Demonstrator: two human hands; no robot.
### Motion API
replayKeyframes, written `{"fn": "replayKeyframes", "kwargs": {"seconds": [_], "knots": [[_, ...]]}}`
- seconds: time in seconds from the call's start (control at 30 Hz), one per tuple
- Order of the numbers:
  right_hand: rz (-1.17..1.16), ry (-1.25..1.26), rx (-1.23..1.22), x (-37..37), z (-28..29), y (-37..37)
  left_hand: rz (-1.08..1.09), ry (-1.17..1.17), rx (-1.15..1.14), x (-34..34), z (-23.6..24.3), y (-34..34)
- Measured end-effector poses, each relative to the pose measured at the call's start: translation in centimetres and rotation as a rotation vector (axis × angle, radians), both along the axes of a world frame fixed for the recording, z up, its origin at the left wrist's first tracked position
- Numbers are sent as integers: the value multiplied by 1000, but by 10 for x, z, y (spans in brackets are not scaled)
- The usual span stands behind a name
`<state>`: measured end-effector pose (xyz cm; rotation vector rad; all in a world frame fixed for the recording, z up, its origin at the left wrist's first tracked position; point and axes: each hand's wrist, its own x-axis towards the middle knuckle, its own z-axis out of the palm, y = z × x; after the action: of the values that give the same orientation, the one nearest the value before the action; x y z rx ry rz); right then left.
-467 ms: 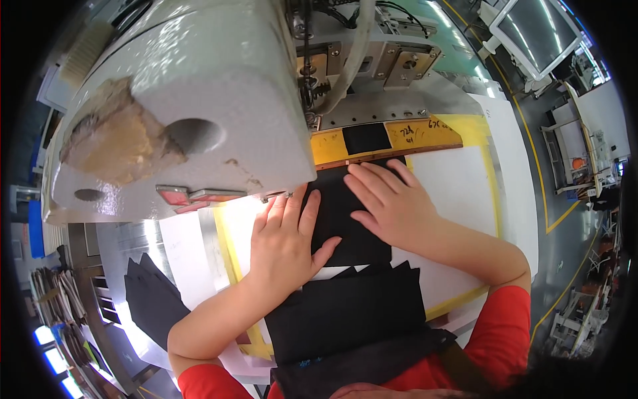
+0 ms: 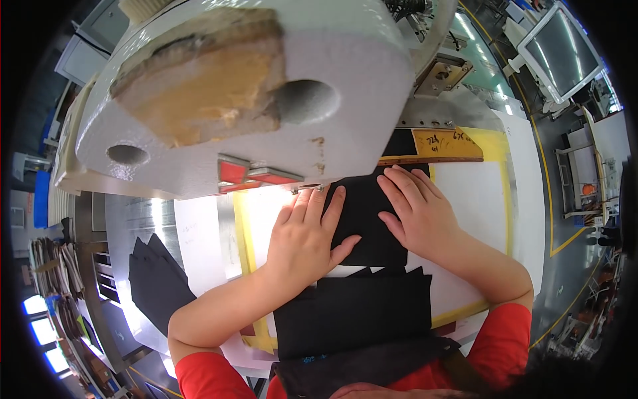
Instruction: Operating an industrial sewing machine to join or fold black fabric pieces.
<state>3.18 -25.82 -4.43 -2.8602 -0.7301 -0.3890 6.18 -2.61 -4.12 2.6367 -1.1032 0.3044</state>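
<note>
My left hand (image 2: 306, 239) lies open, fingers slightly apart on the left part of a black sheet (image 2: 362, 236), its fingertips at the lower edge of the white machine head (image 2: 345, 53). My right hand (image 2: 415, 213) rests open on the same sheet's right part, its fingertips just below a yellow guide bar (image 2: 445, 143) with a dark patch. The sheet lies on a white board (image 2: 468, 233) bordered with yellow tape. Nearer my body is a stack of black pieces (image 2: 359, 312).
Loose black pieces (image 2: 156, 286) lie at the left on a metal table (image 2: 136, 213). Farther left are shelves of stacked material (image 2: 50, 279). At the right are a monitor (image 2: 558, 50), a side workstation (image 2: 578, 173) and a floor with yellow lines.
The view has shifted, so the machine head looks larger and covers more of the guide bar. Both hands appear a little farther right in the picture, still spread on the black sheet.
</note>
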Motion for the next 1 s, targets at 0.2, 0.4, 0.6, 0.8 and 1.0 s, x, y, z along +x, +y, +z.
{"fn": "replayKeyframes", "kwargs": {"seconds": [0.2, 0.4, 0.6, 0.8, 1.0], "knots": [[4, -40, -42, 0, 2, -1, -31, -8, 0, 1, 1, -1], [42, -27, -30, 3, 2, -3, -25, 35, 8, 3, 2, 0], [28, -14, -35, 3, 0, -5, -27, 23, 14, 3, 1, -2], [44, -20, -24, 4, -3, -7, -20, 30, 18, 2, -1, -3], [50, -20, -17, 5, -5, -10, -18, 21, 12, 3, -4, -6]]}}
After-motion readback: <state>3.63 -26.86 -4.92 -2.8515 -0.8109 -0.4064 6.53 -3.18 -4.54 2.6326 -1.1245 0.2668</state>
